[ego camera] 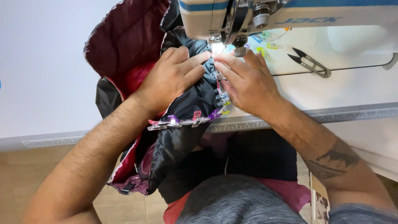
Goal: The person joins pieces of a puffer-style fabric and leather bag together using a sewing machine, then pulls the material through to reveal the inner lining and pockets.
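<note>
Pressing flat and open-fingered on the black fabric [195,95] just below the needle [216,43], left hand [172,76] and right hand [246,81] risk a pricked fingertip, or a clip [195,120] jamming underneath.

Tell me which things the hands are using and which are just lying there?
In use: left hand and right hand pressing the black fabric, its clips, the sewing machine.

Lying about: snips and loose clips on the table.
</note>
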